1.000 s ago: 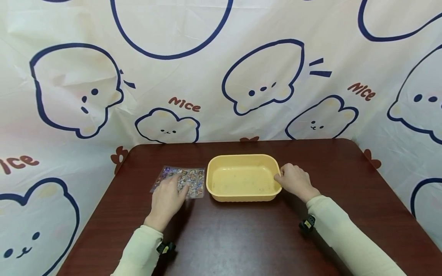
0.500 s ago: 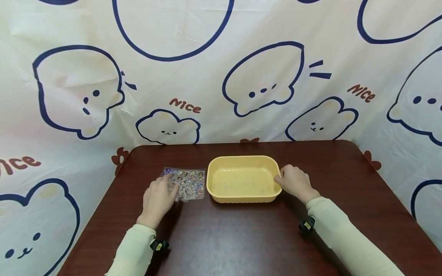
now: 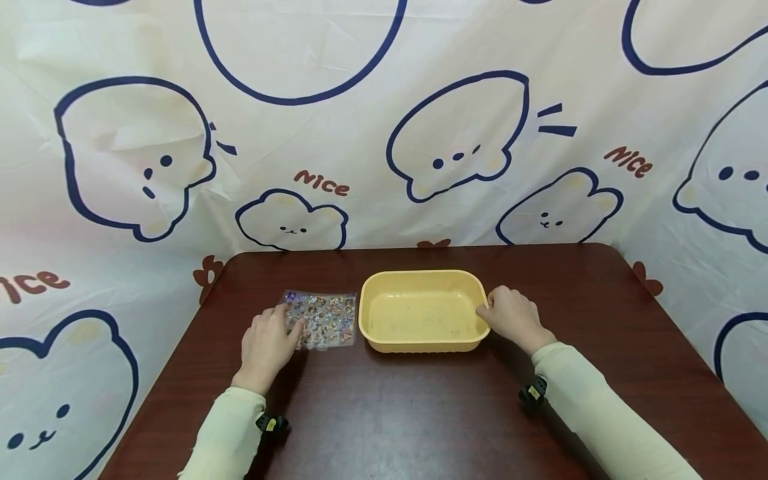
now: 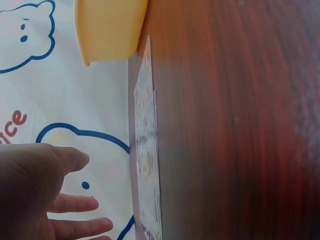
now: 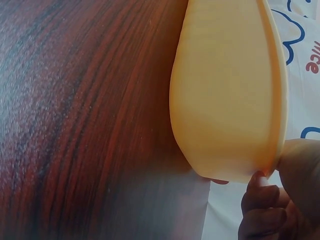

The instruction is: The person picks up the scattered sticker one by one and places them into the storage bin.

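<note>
A yellow plastic basin (image 3: 423,313) stands on the dark wooden table, its inside facing up. My right hand (image 3: 512,317) pinches the rim at its right end; in the right wrist view the thumb (image 5: 302,167) lies over the rim and curled fingers (image 5: 262,205) sit beneath it. Left of the basin lies a flat clear packet (image 3: 327,320) filled with small colourful pieces, perhaps stickers. My left hand (image 3: 267,343) is over the packet's left edge. Seen from the left wrist, its fingers (image 4: 80,227) are extended and apart from the packet (image 4: 147,160), holding nothing.
The brown table (image 3: 414,413) has rounded far corners. Behind it and along both sides hangs a pale cloth (image 3: 372,133) printed with cartoon bears. A dark camera band (image 3: 273,423) is on the left wrist, another band (image 3: 533,392) on the right.
My left hand has drawn back to the left and slightly toward me, uncovering more of the packet. The right hand keeps its pinch on the basin, which stays in place.
</note>
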`<state>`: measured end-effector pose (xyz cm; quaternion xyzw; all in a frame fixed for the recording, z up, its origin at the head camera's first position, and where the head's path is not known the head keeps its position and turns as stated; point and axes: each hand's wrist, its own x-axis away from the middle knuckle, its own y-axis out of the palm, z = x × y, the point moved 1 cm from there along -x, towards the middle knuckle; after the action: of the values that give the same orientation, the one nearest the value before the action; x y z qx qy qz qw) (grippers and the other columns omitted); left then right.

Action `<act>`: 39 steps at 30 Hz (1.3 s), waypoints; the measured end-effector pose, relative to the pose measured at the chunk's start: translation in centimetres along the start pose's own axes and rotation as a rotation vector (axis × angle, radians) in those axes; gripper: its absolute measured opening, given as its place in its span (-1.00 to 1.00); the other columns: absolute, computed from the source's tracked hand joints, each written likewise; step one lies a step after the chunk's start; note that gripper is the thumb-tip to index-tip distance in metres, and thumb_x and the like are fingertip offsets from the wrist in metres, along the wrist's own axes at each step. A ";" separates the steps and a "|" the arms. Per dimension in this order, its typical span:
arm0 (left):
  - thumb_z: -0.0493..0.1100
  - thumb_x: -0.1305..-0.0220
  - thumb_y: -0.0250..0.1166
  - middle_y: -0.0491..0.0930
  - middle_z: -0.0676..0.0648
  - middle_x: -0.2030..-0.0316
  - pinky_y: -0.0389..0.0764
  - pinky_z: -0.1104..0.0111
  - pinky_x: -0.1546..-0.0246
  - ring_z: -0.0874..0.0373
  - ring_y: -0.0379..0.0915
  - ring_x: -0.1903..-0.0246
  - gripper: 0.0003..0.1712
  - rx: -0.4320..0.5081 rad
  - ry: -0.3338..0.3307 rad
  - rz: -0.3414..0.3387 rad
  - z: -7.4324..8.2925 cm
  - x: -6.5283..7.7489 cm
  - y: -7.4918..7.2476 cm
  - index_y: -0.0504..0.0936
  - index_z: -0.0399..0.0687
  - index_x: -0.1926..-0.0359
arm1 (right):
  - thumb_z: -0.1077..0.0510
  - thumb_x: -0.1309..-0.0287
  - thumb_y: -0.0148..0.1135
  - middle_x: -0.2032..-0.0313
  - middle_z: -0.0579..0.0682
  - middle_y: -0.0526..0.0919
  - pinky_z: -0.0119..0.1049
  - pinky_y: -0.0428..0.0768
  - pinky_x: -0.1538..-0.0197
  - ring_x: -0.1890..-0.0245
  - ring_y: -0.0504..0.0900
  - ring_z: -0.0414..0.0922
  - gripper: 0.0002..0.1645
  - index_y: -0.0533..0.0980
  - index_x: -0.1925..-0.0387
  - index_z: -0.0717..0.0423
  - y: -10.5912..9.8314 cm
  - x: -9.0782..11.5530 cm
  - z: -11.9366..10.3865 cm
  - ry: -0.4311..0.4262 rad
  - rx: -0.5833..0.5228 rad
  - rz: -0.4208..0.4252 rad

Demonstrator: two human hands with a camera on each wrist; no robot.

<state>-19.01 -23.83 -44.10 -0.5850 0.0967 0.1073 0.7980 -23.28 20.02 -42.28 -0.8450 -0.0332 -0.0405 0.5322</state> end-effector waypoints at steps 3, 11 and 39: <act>0.04 -0.36 0.29 0.62 -0.46 -0.02 0.61 -0.19 0.19 -0.39 0.58 0.05 -0.39 -0.007 -0.006 -0.007 -0.2 -0.2 0.0 0.55 -0.39 -0.19 | 0.06 -0.18 0.16 0.73 -0.09 0.37 -0.35 0.30 0.61 0.68 0.43 -0.14 -0.59 0.36 0.74 0.01 0.0 0.0 0.0 0.000 0.003 0.000; 0.07 -0.36 0.29 0.58 -0.49 -0.07 0.60 -0.21 0.14 -0.42 0.54 -0.01 -0.33 -0.027 -0.047 -0.075 -1.0 -0.6 0.0 0.49 -0.40 -0.24 | 0.06 -0.17 0.16 0.73 -0.09 0.38 -0.34 0.31 0.60 0.67 0.43 -0.14 -0.60 0.35 0.75 0.00 0.0 -0.1 -0.1 0.000 0.002 0.000; 0.24 -0.28 0.33 0.37 -0.48 -0.02 0.48 -0.12 0.21 -0.36 0.33 0.01 -0.20 0.020 -0.194 -0.297 -3.3 -2.0 1.5 0.39 -0.38 -0.14 | 0.04 -0.20 0.16 0.72 -0.08 0.39 -0.33 0.33 0.59 0.67 0.45 -0.13 -0.59 0.37 0.73 0.01 0.1 -0.1 -0.1 0.008 0.012 -0.006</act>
<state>-21.49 -26.68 -45.86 -0.5717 -0.0673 0.0432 0.8166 -23.39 19.88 -42.39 -0.8415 -0.0340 -0.0451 0.5373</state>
